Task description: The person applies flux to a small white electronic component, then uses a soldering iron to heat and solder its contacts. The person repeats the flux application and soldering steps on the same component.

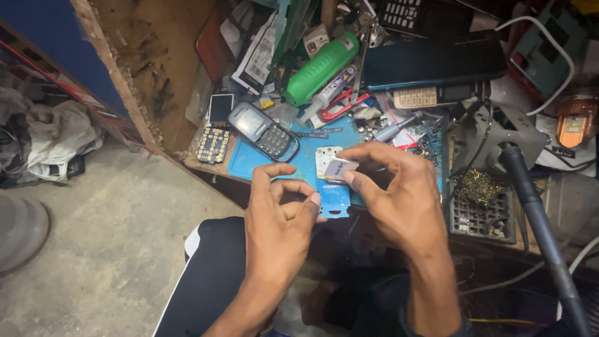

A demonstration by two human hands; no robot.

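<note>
Two hands meet over the surface: the right hand (393, 193) pinches a small grey card (339, 168); the left hand (281, 215), fingers curled narrow, holds a blue plate (334, 203), partly hidden.

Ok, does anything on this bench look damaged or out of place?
Yes. The wooden bench edge is chipped and ragged along its left side. A loose keypad board overhangs the bench corner beside the grey phone. The left hand and right hand hold a bare blue circuit board.
</note>
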